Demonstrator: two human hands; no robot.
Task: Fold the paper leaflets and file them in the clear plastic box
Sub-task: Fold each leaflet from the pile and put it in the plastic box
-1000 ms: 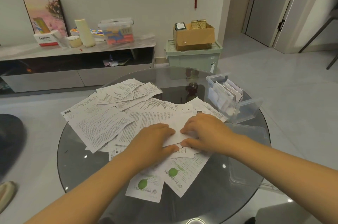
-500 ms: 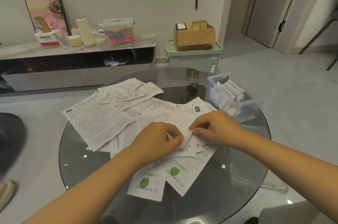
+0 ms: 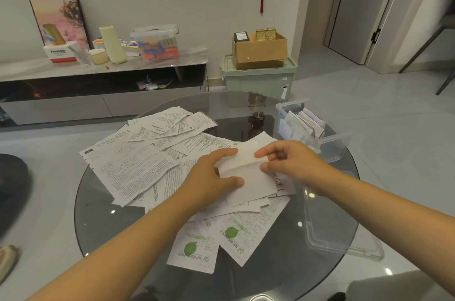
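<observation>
Between the two hands, above the middle of the glass table, lies the half-folded leaflet, its crease running left to right. Left hand: thumb and fingers pinch the sheet's left edge. Right hand: thumb and forefinger pinch the folded flap at its right end. Clear plastic box: just beyond the right hand, up and to the right, already holding upright folded sheets; the right hand is the nearer. Loose leaflets spread to the left and underneath. Box lid: flat at the table's right edge. Nothing stands between sheet and box.
</observation>
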